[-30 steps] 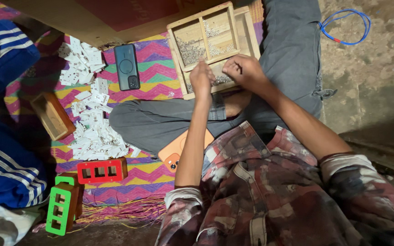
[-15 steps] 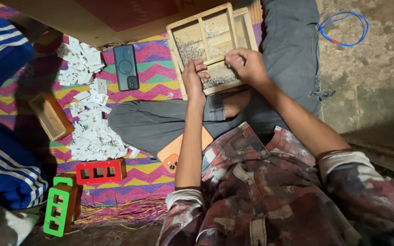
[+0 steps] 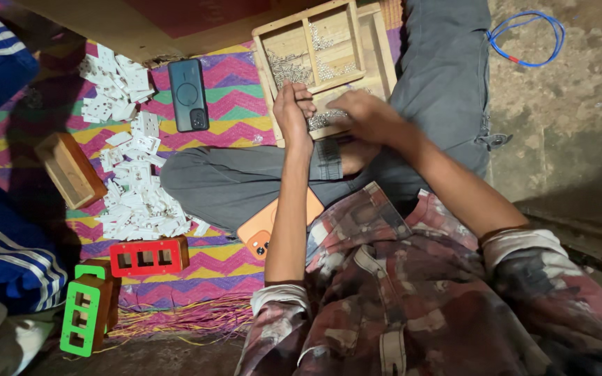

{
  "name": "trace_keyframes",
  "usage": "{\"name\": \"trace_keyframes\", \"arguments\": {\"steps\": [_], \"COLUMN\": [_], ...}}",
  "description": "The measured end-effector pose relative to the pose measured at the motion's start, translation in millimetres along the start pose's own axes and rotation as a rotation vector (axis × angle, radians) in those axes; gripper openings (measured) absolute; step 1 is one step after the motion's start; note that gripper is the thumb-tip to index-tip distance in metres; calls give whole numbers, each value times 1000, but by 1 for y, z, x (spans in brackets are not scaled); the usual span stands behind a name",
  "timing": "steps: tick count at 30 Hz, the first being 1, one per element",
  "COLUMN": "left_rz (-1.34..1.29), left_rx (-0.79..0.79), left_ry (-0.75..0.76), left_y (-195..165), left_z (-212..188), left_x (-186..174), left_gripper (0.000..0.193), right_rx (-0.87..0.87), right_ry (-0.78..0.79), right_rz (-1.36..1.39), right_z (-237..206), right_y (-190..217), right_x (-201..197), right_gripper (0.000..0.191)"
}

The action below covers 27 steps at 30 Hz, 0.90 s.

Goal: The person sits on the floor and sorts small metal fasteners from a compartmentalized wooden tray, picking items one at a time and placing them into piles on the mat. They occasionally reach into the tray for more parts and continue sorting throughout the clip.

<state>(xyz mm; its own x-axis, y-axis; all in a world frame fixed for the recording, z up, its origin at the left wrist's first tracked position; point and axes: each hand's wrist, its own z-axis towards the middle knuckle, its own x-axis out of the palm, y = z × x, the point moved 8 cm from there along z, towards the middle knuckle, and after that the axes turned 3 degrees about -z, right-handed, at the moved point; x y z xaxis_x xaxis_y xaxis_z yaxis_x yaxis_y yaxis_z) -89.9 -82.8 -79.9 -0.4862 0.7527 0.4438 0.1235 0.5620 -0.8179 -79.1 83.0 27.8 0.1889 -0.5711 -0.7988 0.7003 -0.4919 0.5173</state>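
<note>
A wooden compartment tray holding several small metal parts rests on my crossed legs. My left hand hovers over the tray's near compartment, fingers pinched together; whether a small part sits between them I cannot tell. My right hand lies beside it over the same heap of silvery parts, fingers curled down into the pile. Both forearms reach forward from my patterned shirt.
A dark phone lies on the zigzag mat. White plastic pieces are heaped at left beside a small wooden box. A red frame and green frames sit near an orange phone. A blue cable loop lies on the floor.
Both hands slid slightly nearer along the tray; my left hand's fingers closed into a pinch over the silvery parts. The view shifted a little.
</note>
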Motion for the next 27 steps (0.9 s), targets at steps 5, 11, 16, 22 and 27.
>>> {"name": "trace_keyframes", "arguments": {"steps": [5,11,16,22,27], "left_rz": [-3,40,25,54,48], "left_rx": [46,28,21,10,2], "left_ry": [13,16,25,35,37], "left_y": [1,3,3,7,5], "left_z": [1,0,-2,-2,-4], "left_x": [0,1,2,4,5], "left_gripper": [39,42,41,38,37], "right_rx": [-97,38,124,228,224], "right_ry": [87,205,219,280,264], "right_rz": [-130,84,149,207,246], "right_z": [-2,-8,-14,-14,-12], "right_y": [22,-19,-42,-52,-47], "right_x": [21,43,50,54,49], "right_gripper": [32,19,21,23,18]}}
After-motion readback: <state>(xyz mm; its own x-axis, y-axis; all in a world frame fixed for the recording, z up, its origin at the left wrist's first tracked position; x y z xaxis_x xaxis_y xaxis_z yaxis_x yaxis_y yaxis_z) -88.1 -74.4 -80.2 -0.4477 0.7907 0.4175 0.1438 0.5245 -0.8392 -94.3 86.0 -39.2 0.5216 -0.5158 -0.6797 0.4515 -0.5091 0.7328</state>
